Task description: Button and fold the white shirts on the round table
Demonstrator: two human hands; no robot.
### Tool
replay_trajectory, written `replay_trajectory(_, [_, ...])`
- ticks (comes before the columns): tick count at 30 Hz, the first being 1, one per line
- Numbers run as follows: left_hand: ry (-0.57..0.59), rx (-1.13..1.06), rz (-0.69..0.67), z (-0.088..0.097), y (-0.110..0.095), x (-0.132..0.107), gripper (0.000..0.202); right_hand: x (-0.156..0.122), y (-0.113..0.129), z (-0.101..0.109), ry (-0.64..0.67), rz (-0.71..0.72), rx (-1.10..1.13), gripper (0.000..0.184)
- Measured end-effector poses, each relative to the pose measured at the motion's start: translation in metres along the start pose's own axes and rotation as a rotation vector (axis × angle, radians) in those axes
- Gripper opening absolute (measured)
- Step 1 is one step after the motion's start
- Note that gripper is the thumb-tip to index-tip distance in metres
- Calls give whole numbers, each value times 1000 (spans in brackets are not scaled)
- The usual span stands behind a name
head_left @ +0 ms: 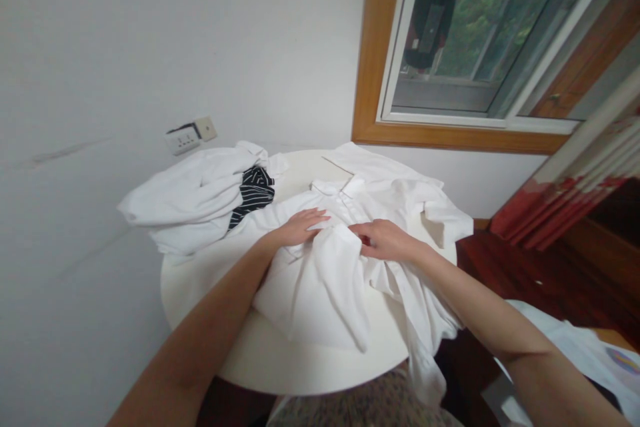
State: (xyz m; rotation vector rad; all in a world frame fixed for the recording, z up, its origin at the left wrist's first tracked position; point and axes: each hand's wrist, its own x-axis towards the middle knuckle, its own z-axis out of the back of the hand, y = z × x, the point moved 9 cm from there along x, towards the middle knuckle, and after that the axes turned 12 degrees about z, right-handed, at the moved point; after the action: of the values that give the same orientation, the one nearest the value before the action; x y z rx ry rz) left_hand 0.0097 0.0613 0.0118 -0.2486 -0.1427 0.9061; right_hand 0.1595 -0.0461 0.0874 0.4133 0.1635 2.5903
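A white collared shirt (325, 280) lies rumpled across a round white table (295, 373), its collar toward the wall and one sleeve hanging over the front edge. My left hand (300, 227) rests flat on the shirt below the collar, fingers stretched out. Just to its right, my right hand (383, 238) has its fingers curled on a raised fold of the same shirt; some fingertips are hidden by the cloth. More white cloth spreads behind the right hand, and I cannot tell whether it is all one garment.
Bunched white clothing (195, 187) with a black-and-white striped cloth (256, 193) sits at the table's left. Behind are the wall, a socket (183, 140) and a wood-framed window (365, 80). A red-and-white curtain (545, 207) hangs at right; more light cloth (575, 340) lies lower right.
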Motion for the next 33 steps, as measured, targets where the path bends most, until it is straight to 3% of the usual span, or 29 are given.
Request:
replay_trajectory(3, [-7, 2, -11, -1, 1, 1, 52, 13, 14, 3, -12, 83, -27, 32])
replay_trajectory(5, [-19, -4, -21, -1, 1, 1, 52, 18, 23, 7, -57, 160, -9, 41])
replay_trajectory(10, [-46, -52, -47, -2, 2, 5, 49, 22, 38, 22, -225, 255, 324, 74])
replay_trajectory(13, [-70, -76, -75, -3, 3, 7, 45, 28, 44, 32, -284, 252, 397, 70])
replay_trajectory(16, [-77, -74, -91, -3, 4, 7, 44, 35, 62, 37, -239, 349, 281, 33])
replay_trajectory(18, [-63, -62, -113, -4, 2, 4, 46, 36, 74, 35, -189, 409, 209, 22])
replay_trajectory(24, [1, -27, 13, -3, 5, 1, 55, 5, 106, 8, 32, 405, 270, 30])
replay_trajectory(33, [19, -31, 26, -1, 3, 1, 57, -42, 138, -5, 165, 315, 378, 25])
